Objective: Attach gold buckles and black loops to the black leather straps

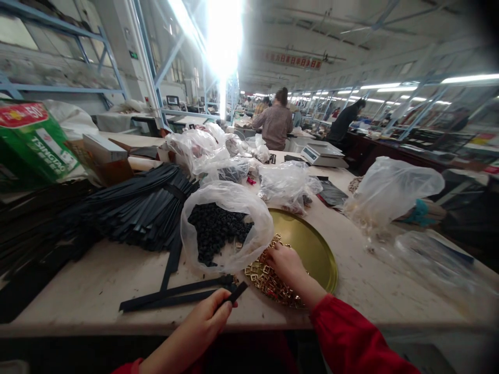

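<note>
My left hand pinches the near end of a black strap at the table's front edge. More black straps lie flat just beyond it. My right hand, in a red sleeve, rests with curled fingers on a heap of gold buckles in a round gold tray; whether it grips one is hidden. A clear bag of small black pieces stands open right beside the tray.
A big pile of black straps covers the left of the table. Several clear plastic bags lie around, a green carton at far left, a scale behind. People work at benches farther back.
</note>
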The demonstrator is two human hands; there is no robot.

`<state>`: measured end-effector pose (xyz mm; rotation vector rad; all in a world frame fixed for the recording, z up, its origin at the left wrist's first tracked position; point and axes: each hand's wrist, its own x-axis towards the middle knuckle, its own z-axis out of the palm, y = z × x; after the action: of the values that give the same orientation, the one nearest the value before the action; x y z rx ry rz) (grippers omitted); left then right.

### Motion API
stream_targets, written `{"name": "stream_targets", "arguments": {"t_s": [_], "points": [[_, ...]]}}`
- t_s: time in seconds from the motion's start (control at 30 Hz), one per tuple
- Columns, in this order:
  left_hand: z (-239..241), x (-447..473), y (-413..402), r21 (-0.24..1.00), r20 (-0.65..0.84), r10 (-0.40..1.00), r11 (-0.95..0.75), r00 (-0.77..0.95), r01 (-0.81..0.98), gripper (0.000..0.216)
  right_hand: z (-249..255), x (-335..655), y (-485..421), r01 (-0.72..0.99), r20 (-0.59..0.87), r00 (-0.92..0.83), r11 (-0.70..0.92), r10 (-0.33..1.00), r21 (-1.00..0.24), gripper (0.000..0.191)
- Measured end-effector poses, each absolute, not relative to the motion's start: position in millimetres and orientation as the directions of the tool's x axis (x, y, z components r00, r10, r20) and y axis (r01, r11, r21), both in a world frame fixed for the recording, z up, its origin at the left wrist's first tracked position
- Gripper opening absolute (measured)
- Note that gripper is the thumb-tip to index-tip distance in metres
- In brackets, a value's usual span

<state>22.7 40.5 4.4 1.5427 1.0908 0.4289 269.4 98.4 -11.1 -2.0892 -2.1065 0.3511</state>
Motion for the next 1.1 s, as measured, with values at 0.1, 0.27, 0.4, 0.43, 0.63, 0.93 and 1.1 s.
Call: {"name": "stream_targets", "arguments": {"t_s": [0.1, 0.27, 0.4, 0.43, 0.63, 0.93, 1.1], "points": [[3.1, 31.5, 43.4, 0.894, -0.287, 0.795, 0.022, 0.534, 0.448, 0.022, -14.2, 267.4, 104.3, 0.970, -0.091, -0.031, 0.008, 0.995, -0.243, 0.013], [-0.7, 41.6, 44.7, 0.886, -0.281, 0.820, 0.022, 0.498, 0.463, 0.024, -15.0, 266.1, 108.6, 0.951, -0.144, -0.046, -0.001, 0.989, -0.310, 0.012], [-1.7, 41.3, 45.8, 0.902, -0.239, 0.836, 0.002, 0.494, 0.432, 0.026, -5.2, 265.9, 108.2, 0.884, -0.134, -0.063, -0.007, 0.989, -0.467, 0.014], [-1.3, 40.5, 46.8, 0.905, -0.217, 0.850, -0.009, 0.480, 0.426, 0.026, -1.2, 263.9, 105.2, 0.855, -0.117, -0.067, -0.003, 0.991, -0.518, 0.011], [7.2, 41.9, 57.0, 0.938, -0.132, 0.909, -0.015, 0.396, 0.346, 0.031, 16.0, 226.3, 61.6, 0.519, -0.089, -0.205, 0.031, 0.975, -0.854, 0.011], [18.4, 34.2, 48.3, 0.939, -0.133, 0.889, -0.027, 0.437, 0.342, 0.032, 1.8, 191.8, 25.6, -0.071, -0.152, -0.388, -0.194, 0.909, -0.979, 0.025], [17.0, 27.0, 46.2, 0.905, -0.097, 0.898, -0.101, 0.430, 0.414, 0.032, -2.6, 183.5, 23.2, -0.379, -0.207, -0.254, -0.294, 0.945, -0.877, 0.027]]}}
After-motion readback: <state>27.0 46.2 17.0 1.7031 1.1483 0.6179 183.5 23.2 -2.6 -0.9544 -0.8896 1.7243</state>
